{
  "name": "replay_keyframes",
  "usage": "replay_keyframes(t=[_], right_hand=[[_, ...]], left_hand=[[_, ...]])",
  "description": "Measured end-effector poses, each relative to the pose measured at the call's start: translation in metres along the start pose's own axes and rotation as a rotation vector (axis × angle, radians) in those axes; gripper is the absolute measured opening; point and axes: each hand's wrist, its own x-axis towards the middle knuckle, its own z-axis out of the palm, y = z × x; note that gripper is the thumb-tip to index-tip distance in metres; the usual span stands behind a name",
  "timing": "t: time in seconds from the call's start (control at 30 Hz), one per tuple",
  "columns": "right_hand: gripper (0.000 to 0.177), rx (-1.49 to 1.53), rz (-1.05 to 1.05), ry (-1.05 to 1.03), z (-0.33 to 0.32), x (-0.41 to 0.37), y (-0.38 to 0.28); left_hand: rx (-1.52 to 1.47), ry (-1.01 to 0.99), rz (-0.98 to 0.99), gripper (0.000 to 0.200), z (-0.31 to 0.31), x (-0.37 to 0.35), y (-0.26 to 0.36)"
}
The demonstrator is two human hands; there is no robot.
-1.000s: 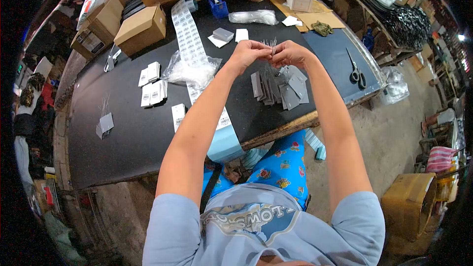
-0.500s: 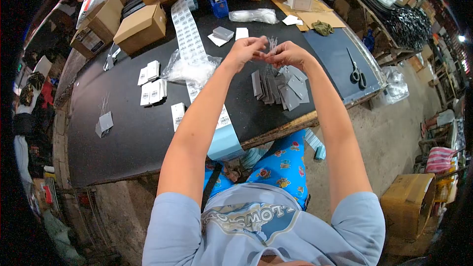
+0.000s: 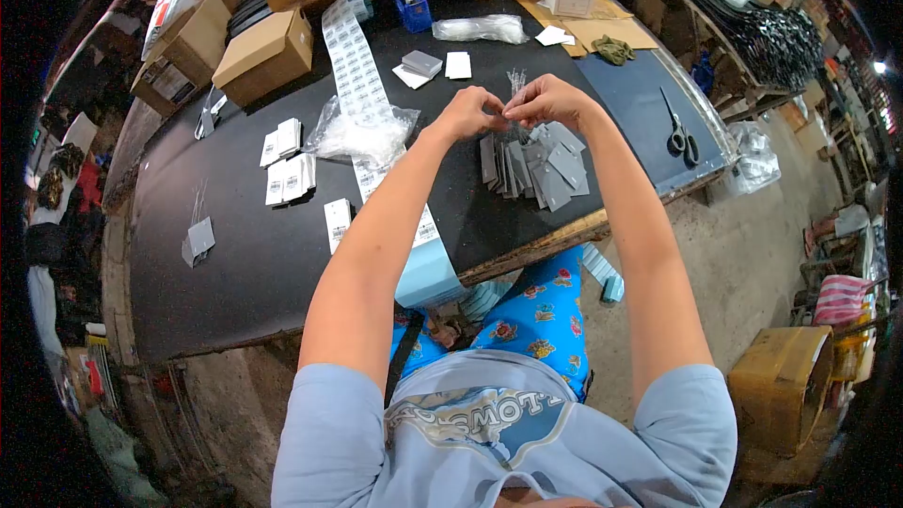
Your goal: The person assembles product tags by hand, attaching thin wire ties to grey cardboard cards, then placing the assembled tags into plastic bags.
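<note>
My left hand [image 3: 470, 115] and my right hand [image 3: 550, 103] meet above the table, fingertips almost touching. The right thumb and finger pinch thin clear tag strings [image 3: 516, 83], whose ends stick up behind the hands. Pinched closed, the left hand is at the same spot; what lies between its fingertips is too small to make out. Just below the hands is a fanned bunch of grey hang tags [image 3: 555, 167]. A smaller group of grey tags with strings [image 3: 198, 237] lies at the table's left.
On the black table [image 3: 235, 296] are a barcode label strip [image 3: 362, 75], white tag stacks [image 3: 290, 179], a plastic bag [image 3: 329, 136], a blue tape dispenser [image 3: 411, 9] and a cardboard box [image 3: 265, 55]. Black scissors [image 3: 679, 136] lie on the right.
My left hand has come down slightly, and its fingers have drawn in to a pinch beside the right fingertips. The right hand has barely moved.
</note>
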Motion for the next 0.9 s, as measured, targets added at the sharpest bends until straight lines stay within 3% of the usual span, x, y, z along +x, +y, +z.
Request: replay_keyframes(t=[0.13,0.23,0.3,0.37,0.47,0.53,0.67,0.9], right_hand=[[0.014,-0.002,0.002,-0.006,0.0,0.0,0.0],[0.014,-0.012,0.013,-0.004,-0.001,0.0,0.0],[0.014,-0.02,0.02,-0.002,-0.001,0.0,0.001],[0.014,-0.023,0.019,-0.008,-0.001,0.001,0.001],[0.014,-0.037,0.016,-0.012,-0.002,0.001,0.0],[0.014,-0.029,0.017,-0.012,-0.003,0.003,0.001],[0.014,-0.035,0.008,-0.024,-0.004,0.005,0.002],[0.012,-0.118,0.05,0.027,-0.002,0.002,0.0]], left_hand=[[0.061,0.004,-0.007,0.026,0.005,0.004,-0.003],[0.243,0.076,0.135,0.021,0.003,0.003,-0.003],[0.154,0.066,0.011,0.017,0.0,0.004,-0.002],[0.173,0.084,0.073,0.014,0.0,0.005,-0.003],[-0.079,0.035,0.034,0.019,-0.001,0.007,-0.003],[0.02,-0.179,0.0,0.026,-0.003,0.011,-0.003],[0.127,-0.171,0.013,0.03,0.003,0.015,-0.004],[0.239,-0.094,0.023,0.018,-0.004,0.013,-0.012]])
